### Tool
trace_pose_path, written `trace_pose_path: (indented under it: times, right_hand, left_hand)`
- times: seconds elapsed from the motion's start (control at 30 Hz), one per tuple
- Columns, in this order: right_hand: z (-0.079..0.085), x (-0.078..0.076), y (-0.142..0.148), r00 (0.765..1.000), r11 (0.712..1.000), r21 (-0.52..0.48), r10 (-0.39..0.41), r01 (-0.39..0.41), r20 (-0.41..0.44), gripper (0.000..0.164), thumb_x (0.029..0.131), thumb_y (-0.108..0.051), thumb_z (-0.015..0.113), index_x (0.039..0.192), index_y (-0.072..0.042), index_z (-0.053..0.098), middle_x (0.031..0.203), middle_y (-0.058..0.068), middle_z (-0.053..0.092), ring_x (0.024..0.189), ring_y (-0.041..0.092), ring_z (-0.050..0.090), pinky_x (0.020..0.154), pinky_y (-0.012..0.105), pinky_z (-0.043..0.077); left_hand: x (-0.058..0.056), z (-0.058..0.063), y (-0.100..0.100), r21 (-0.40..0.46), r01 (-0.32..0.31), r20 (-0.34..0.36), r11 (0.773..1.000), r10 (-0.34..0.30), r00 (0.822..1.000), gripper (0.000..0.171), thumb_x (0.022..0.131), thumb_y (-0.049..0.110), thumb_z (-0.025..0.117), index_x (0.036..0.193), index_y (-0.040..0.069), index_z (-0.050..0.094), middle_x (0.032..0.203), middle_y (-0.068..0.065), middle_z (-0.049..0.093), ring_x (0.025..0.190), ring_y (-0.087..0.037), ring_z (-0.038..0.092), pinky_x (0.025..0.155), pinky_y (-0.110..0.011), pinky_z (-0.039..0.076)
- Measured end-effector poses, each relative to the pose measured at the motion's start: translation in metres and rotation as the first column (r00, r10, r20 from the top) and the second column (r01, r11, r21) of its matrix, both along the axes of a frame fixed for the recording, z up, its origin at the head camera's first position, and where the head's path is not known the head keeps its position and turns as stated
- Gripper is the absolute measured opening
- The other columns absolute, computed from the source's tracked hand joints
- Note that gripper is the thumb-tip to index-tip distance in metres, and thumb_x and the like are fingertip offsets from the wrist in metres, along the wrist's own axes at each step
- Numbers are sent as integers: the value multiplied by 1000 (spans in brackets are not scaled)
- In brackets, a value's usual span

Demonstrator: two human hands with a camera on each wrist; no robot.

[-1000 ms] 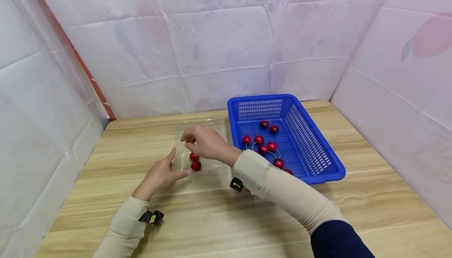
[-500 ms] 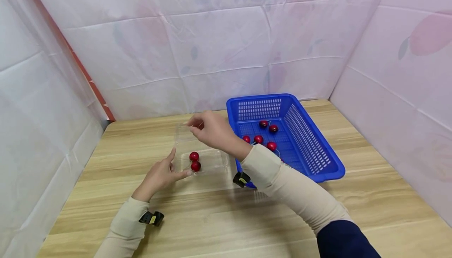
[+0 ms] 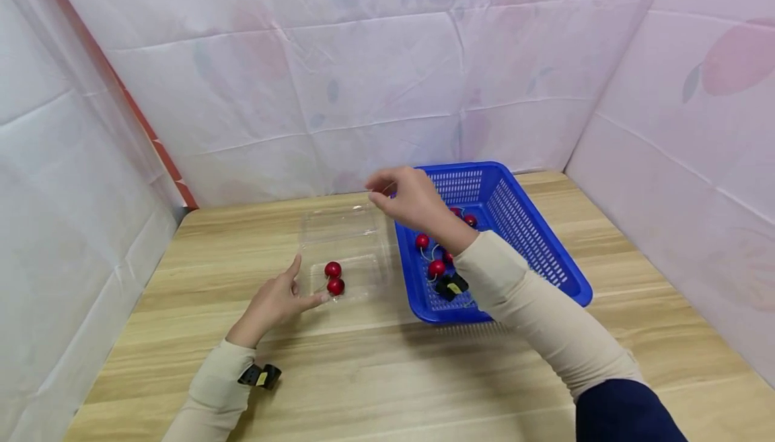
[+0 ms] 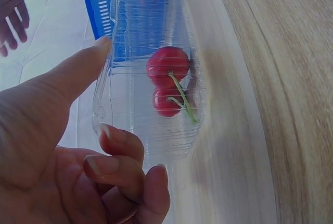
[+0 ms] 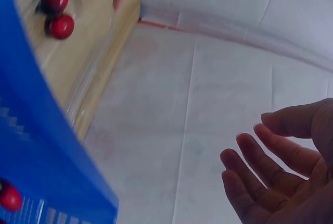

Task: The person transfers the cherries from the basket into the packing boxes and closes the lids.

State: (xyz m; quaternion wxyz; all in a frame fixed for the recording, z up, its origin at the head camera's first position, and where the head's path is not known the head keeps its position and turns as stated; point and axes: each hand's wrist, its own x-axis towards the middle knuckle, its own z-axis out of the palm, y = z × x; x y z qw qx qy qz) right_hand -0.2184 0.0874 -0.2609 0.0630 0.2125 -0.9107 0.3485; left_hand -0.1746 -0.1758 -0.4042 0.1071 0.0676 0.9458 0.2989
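A clear plastic clamshell box [image 3: 363, 279] stands on the table with its lid [image 3: 339, 225] laid back on the far side. Two red cherries [image 3: 334, 279], joined at green stems, lie in its left part. My left hand [image 3: 274, 302] holds the box at its left end, thumb along the near edge and index finger at the left side. In the left wrist view the thumb [image 4: 86, 65] meets the rim and the other fingers curl at the corner. My right hand [image 3: 412, 201] hovers over the basket's far left corner, fingers loosely bent, nothing between them.
A blue plastic basket [image 3: 418, 301] stands right of the box, close beside it. Several cherries [image 3: 436, 268] lie in it, partly hidden by the right forearm. Pale printed cloth [image 3: 375, 79] walls off the back and both sides of the wooden table.
My right hand has moved away from over the box, back and to the right, to the basket's far corner. The lid now lies back. The left hand and the two cherries have stayed put.
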Motion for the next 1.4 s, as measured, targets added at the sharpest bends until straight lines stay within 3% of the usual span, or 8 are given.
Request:
trace_pose_path:
  times: [0.57,0.83,1.03,1.23,1.4]
  right_hand:
    - [-21,-35,77,989,988,89,-131,125,61,26,92,-16,63,115,-5,67,111,16,67,103,32,62,87,47,48]
    - [-34,-53,99,976,972,199,-155,123,152,33,92,-19,62,120,-2,63,115,22,64,105,36,58,91,50,45]
    - [-46,-68,115,970,956,282,-141,82,197,34,92,-15,63,120,4,62,115,27,62,109,41,56,97,55,40]
    - [-63,-78,128,951,934,349,-170,73,256,37,89,-12,65,120,7,61,119,29,59,111,41,54,96,54,40]
    - [-76,-81,132,936,880,476,-179,14,304,42,89,-13,64,126,6,56,126,30,53,115,43,50,99,55,38]
  left_hand:
    - [1,3,-5,-5,30,-47,1000,-30,998,107,81,57,69,152,-2,14,66,-3,50,55,-14,39,51,-29,36]
    - [5,2,-10,-5,61,-61,998,-61,996,99,85,55,65,152,0,18,63,-1,51,54,-13,41,54,-29,37]
    - [9,5,-14,7,81,-76,997,-80,994,90,86,45,69,150,-2,26,69,1,54,58,-12,45,58,-29,41]
    - [11,2,-15,24,93,-65,995,-91,994,88,85,43,70,148,-4,29,75,1,56,63,-12,49,61,-30,43]
    - [12,2,-14,38,86,-63,996,-84,994,87,85,39,71,147,-6,29,74,1,55,62,-12,48,59,-28,43]
